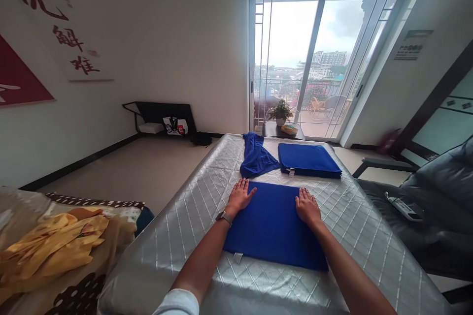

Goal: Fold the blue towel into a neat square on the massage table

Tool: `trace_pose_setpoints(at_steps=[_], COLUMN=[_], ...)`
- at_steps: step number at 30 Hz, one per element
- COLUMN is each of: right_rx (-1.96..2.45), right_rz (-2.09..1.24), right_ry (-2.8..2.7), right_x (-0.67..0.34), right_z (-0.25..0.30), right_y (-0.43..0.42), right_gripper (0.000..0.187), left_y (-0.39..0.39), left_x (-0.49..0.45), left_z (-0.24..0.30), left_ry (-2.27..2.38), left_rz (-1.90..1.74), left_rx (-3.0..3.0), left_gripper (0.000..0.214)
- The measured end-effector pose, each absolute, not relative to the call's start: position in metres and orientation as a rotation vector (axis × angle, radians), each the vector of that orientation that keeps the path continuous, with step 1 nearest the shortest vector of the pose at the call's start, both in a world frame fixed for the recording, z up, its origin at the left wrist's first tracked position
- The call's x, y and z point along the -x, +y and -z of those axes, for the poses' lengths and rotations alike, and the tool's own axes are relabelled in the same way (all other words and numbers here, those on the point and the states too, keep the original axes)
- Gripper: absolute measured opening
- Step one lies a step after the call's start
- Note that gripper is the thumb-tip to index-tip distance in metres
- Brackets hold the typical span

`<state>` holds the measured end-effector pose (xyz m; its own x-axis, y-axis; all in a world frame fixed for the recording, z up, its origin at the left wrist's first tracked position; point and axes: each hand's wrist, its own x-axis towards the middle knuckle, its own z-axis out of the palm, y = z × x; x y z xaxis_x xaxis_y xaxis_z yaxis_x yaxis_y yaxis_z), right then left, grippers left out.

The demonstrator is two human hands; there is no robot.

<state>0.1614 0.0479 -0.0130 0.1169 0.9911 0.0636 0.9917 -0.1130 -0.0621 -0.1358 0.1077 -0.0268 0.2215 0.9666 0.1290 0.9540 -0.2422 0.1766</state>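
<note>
A folded blue cloth lies flat in front of me, with a small white label sticking out at its near edge. My left hand, a watch on its wrist, rests palm down on the cloth's far left corner, fingers stretched out. On the far right corner my right hand lies flat in the same way, fingers extended. Just beyond is a neat stack of folded blue cloths, also with a white label. To its left sits a crumpled blue cloth.
A silver quilted cover spreads over the table. Yellow cloth is heaped at lower left. A dark armchair with a remote-like device stands at right. A potted plant is on a chair by the glass doors.
</note>
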Motion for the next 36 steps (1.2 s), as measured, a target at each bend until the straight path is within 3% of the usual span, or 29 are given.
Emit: trace_pose_setpoints(at_steps=[4, 13, 19, 22, 36], right_rx=[2.218, 2.265, 2.209, 2.176, 2.231], right_rz=[0.088, -0.072, -0.021, 0.008, -0.047], right_ry=[-2.075, -2.058, -2.111, -2.165, -2.031], right_x=[-0.161, -0.158, -0.163, -0.165, -0.159], right_z=[0.014, 0.022, 0.025, 0.027, 0.024], right_y=[0.032, 0.015, 0.011, 0.009, 0.014], right_gripper=[0.063, 0.065, 0.062, 0.065, 0.063], left_y=[0.108, 0.103, 0.052, 0.035, 0.034], left_x=[0.136, 0.095, -0.026, -0.053, 0.133], left_z=[0.028, 0.005, 0.011, 0.02, 0.025], left_ry=[1.898, 2.036, 1.29, 1.215, 1.911], left_rz=[-0.336, -0.341, -0.486, -0.49, -0.242], left_rx=[-2.402, -2.327, -2.7, -2.68, -2.438], left_gripper=[0.083, 0.084, 0.068, 0.068, 0.082])
